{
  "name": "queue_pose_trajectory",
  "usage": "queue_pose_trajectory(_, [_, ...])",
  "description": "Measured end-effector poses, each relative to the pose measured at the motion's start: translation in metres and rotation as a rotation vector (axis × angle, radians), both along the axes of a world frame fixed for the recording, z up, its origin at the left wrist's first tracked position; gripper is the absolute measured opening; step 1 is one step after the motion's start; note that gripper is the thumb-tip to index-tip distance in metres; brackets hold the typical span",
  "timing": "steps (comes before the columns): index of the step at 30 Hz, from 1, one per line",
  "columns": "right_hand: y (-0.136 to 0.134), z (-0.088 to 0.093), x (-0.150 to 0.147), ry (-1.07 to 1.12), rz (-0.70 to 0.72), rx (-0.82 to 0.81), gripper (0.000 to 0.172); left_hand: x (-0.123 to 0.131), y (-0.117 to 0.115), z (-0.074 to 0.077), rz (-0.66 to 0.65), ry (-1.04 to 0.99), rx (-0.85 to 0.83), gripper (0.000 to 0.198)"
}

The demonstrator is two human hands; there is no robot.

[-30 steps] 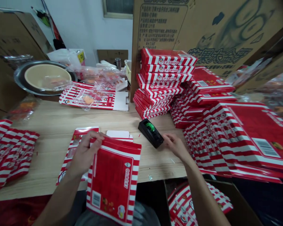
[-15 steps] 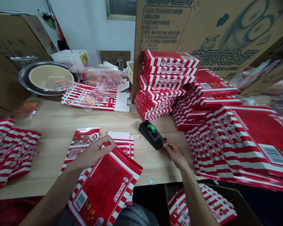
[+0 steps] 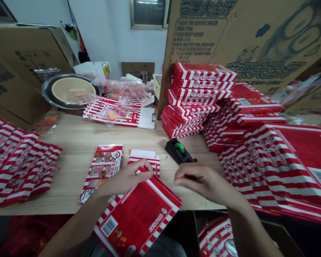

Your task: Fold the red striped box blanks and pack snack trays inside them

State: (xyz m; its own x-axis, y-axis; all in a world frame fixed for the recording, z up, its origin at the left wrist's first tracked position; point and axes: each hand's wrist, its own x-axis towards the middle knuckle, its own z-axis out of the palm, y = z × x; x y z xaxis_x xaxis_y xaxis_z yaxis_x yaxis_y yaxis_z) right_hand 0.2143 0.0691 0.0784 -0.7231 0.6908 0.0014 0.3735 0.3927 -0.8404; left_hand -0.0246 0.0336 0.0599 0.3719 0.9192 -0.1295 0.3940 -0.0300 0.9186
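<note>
My left hand [image 3: 135, 178] grips the upper edge of a flat red box [image 3: 141, 214] with white-striped sides, its barcode face turned up and tilted over the table's front edge. To the right of that box, my right hand [image 3: 200, 180] hovers with thumb and fingertips pinched; whatever they hold is too small to make out. Just behind it stands a black tape dispenser [image 3: 176, 151] with a roll of green tape. Left of my left hand lies a box with windows [image 3: 104, 166], face up. A striped carton with a white flap [image 3: 144, 157] is partly covered by the hand and held box.
Striped boxes are piled at right [image 3: 259, 160], in a stack behind the dispenser [image 3: 203, 82], and at left [image 3: 18, 160]. Flat cartons [image 3: 117, 114] and a basin [image 3: 73, 89] sit at the back. An open carton [image 3: 278, 232] with striped packaging stands below the front edge.
My right hand has left the dispenser's front end and come up and left toward the held box. My left hand still grips the box. The whole view has shifted slightly.
</note>
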Motion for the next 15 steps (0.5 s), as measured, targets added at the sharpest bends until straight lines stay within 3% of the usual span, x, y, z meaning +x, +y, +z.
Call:
queue_pose_trajectory(1, [-0.001, 0.014, -0.011, -0.061, 0.161, 0.044, 0.023, 0.006, 0.000, 0.003, -0.029, -0.027, -0.009, 0.014])
queue_pose_trajectory(3, [0.002, 0.030, -0.028, -0.169, 0.327, 0.125, 0.022, 0.015, 0.000, 0.007, -0.078, -0.066, -0.025, 0.012])
queue_pose_trajectory(7, [0.013, 0.027, -0.036, -0.258, 0.325, 0.087, 0.024, 0.018, -0.002, 0.009, -0.108, -0.105, -0.044, 0.010])
queue_pose_trajectory(9, [0.017, 0.017, -0.034, -0.198, 0.286, -0.049, 0.029, 0.017, -0.003, 0.007, -0.109, -0.147, -0.033, 0.009])
queue_pose_trajectory(11, [0.018, 0.003, -0.032, -0.083, 0.266, -0.289, 0.032, 0.017, -0.005, 0.004, -0.112, -0.193, -0.017, 0.007])
queue_pose_trajectory(13, [0.015, -0.017, -0.033, 0.050, 0.254, -0.566, 0.041, 0.017, -0.007, 0.001, -0.124, -0.228, -0.010, 0.007])
queue_pose_trajectory(15, [0.009, -0.038, -0.038, 0.166, 0.180, -0.722, 0.051, 0.017, -0.008, -0.002, -0.093, -0.250, -0.002, 0.009])
